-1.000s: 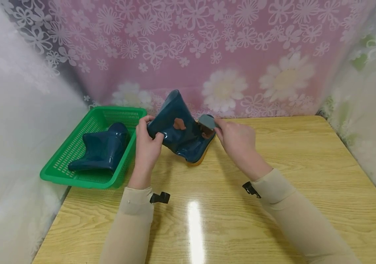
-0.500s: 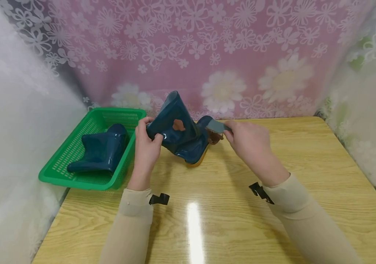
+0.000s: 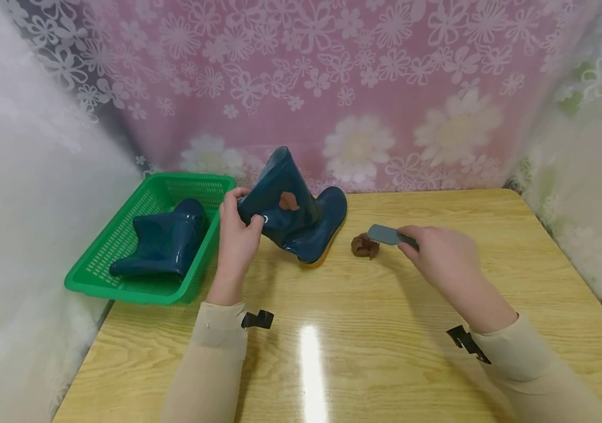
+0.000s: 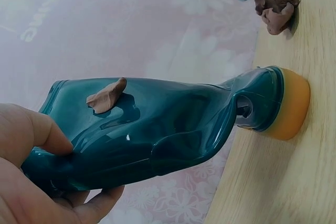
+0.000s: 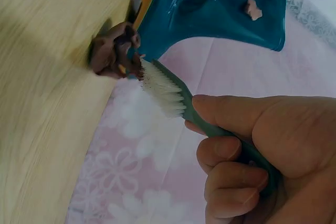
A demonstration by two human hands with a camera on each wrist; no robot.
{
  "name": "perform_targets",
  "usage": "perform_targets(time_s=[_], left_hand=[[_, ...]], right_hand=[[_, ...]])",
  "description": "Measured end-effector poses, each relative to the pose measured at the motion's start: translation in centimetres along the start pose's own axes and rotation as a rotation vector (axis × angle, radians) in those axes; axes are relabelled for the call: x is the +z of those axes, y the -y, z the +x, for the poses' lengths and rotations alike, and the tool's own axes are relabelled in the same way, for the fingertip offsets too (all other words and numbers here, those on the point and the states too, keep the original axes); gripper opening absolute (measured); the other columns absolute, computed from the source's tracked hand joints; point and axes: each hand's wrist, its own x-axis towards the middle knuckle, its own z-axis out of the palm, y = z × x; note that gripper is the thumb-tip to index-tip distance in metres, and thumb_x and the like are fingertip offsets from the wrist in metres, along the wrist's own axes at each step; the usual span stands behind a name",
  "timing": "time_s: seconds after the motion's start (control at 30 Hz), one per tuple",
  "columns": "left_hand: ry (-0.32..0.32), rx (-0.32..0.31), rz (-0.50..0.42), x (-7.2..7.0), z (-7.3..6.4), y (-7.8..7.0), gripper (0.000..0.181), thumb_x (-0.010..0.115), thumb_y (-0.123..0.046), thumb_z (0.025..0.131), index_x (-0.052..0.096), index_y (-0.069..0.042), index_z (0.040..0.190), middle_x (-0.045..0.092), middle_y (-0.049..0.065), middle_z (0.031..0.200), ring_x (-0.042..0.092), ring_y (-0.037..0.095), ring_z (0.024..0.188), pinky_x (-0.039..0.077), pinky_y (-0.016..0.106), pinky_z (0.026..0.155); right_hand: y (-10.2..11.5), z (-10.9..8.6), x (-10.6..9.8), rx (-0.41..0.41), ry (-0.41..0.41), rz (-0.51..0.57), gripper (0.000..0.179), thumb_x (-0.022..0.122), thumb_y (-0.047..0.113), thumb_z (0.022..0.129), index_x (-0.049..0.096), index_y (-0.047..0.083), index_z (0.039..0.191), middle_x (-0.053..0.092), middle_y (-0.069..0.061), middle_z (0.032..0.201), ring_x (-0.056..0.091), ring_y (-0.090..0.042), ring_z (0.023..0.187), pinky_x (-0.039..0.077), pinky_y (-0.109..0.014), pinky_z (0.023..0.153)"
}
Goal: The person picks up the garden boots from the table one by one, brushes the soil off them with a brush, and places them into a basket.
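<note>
My left hand (image 3: pixel 237 235) grips the shaft of a dark blue rubber boot (image 3: pixel 324 217), thumb on the near side. The boot leans toward that hand, its orange sole (image 4: pixel 294 103) down at the table. A flat brown clay-like patch (image 4: pixel 106 96) sticks to the shaft. In my right hand (image 3: pixel 446 258) is a grey-green brush (image 3: pixel 383 234), its handle held between thumb and curled fingers. White bristles (image 5: pixel 160 90) show in the right wrist view, with brown specks at the tip. A crumpled brown clay-like lump (image 3: pixel 364 247) sits right of the boot, at the bristles' end.
A green plastic basket (image 3: pixel 192 288) stands at the left of the wooden table (image 3: pixel 385 352). Inside it lies a second blue rubber boot (image 3: pixel 160 241). A pink flowered curtain (image 3: pixel 290 76) hangs right behind the table's back edge.
My right hand has drawn the brush away from the boot's toe, rightward and toward me. The brown lump has come off the boot along with it. My left hand and the boot have barely moved.
</note>
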Motion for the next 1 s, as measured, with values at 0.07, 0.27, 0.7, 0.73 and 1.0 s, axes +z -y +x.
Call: perform_targets(time_s=[0.07, 0.27, 0.7, 0.73, 1.0], left_hand=[[-0.001, 0.002, 0.000, 0.0, 0.0, 0.0, 0.048, 0.057, -0.005, 0.108, 0.048, -0.014, 0.154, 0.039, 0.016, 0.158, 0.044, 0.036, 0.124, 0.045, 0.051, 0.091], [-0.001, 0.026, -0.007, 0.1, 0.1, 0.1, 0.049, 0.057, -0.005, 0.107, 0.048, -0.014, 0.154, 0.039, 0.017, 0.156, 0.045, 0.036, 0.121, 0.045, 0.050, 0.089], [-0.007, 0.022, -0.003, 0.1, 0.2, 0.4, 0.049, 0.057, -0.005, 0.107, 0.048, -0.015, 0.154, 0.038, 0.016, 0.160, 0.044, 0.036, 0.126, 0.046, 0.051, 0.093], [-0.008, 0.021, -0.001, 0.0, 0.2, 0.4, 0.049, 0.057, -0.005, 0.107, 0.048, -0.015, 0.154, 0.038, 0.016, 0.160, 0.044, 0.036, 0.126, 0.046, 0.051, 0.093], [-0.013, 0.014, -0.003, 0.0, 0.3, 0.2, 0.050, 0.058, -0.005, 0.106, 0.048, -0.014, 0.154, 0.040, 0.017, 0.157, 0.046, 0.037, 0.119, 0.045, 0.050, 0.089]], right_hand=[[-0.9, -0.5, 0.0, 0.005, 0.010, -0.006, 0.031, 0.077, 0.028, 0.107, 0.079, 0.014, 0.135, 0.081, -0.016, 0.113, 0.074, -0.030, 0.076, 0.044, -0.038, 0.049], [-3.4, -1.8, 0.0, 0.032, 0.049, -0.026, 0.034, 0.078, 0.027, 0.106, 0.078, 0.010, 0.136, 0.081, -0.019, 0.112, 0.073, -0.029, 0.073, 0.042, -0.037, 0.047], [-5.4, -3.4, -1.6, 0.088, 0.152, 0.073, 0.045, 0.071, 0.038, 0.110, 0.071, 0.011, 0.146, 0.055, 0.002, 0.063, 0.040, -0.018, 0.050, 0.028, -0.034, 0.048], [-5.3, -3.5, -1.7, 0.092, 0.130, 0.083, 0.046, 0.069, 0.040, 0.111, 0.070, 0.012, 0.147, 0.051, 0.002, 0.060, 0.038, -0.019, 0.049, 0.027, -0.034, 0.048], [-4.2, -3.0, -2.2, 0.121, 0.017, 0.144, 0.053, 0.059, 0.054, 0.114, 0.068, 0.018, 0.151, 0.047, 0.001, 0.056, 0.037, -0.021, 0.047, 0.026, -0.035, 0.046]])
